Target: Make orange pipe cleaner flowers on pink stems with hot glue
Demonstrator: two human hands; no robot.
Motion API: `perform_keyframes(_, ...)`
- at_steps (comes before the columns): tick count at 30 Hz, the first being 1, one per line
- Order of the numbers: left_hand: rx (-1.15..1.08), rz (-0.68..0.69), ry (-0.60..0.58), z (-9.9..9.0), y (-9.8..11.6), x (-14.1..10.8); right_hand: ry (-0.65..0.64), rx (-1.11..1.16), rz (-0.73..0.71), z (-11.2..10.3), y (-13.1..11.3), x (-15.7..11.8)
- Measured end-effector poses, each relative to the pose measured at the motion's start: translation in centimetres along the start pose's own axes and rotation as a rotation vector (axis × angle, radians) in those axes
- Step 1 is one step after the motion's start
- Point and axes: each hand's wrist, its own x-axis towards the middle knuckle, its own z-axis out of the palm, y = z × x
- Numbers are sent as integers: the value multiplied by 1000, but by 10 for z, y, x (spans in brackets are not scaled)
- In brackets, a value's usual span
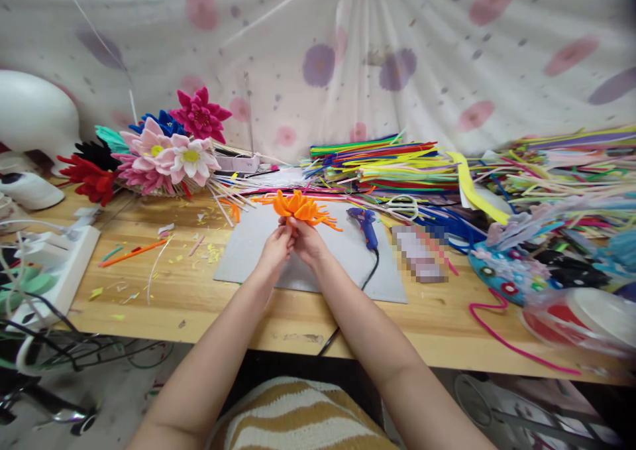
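Observation:
An orange pipe-cleaner flower (pixel 297 206) is held up over the grey mat (pixel 243 251), its petals above my fingers. My left hand (pixel 277 244) is closed at the base of the flower. Right against it, my right hand (pixel 308 240) is also closed around the underside of the bloom. What lies between the fingertips is mostly hidden. To the right on the mat rests a blue hot glue gun (pixel 365 226), its black cord running down past the table's front edge. Loose orange pipe-cleaner pieces (pixel 330 221) lie just behind my hands.
Finished pipe-cleaner flowers (pixel 163 148) stand at the back left. Bundles of colored pipe cleaners (pixel 387 165) fill the back right, near scissors (pixel 403 206). A white power strip (pixel 64 271) lies at left; yellow scraps (pixel 211 252) litter the wooden table (pixel 189 311).

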Motion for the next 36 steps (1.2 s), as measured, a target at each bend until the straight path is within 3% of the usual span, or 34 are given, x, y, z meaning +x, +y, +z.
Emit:
perform_keyframes(8,-10,18,25,5,1,-6,-22,-85,-116,6,4,0)
perform_keyframes(12,-28,-4,-7,2,-1,-7,43,-88,-167,11,8,-1)
perform_keyframes(23,-13,17,-13,3,0,-10,83,-114,-147,10,10,0)
perform_keyframes(30,6,17,-36,-7,1,-12,-31,-189,-150,11,7,-7)
perform_keyframes(36,-16,39,-77,-19,0,-11,-94,-152,-25,18,1,-7)
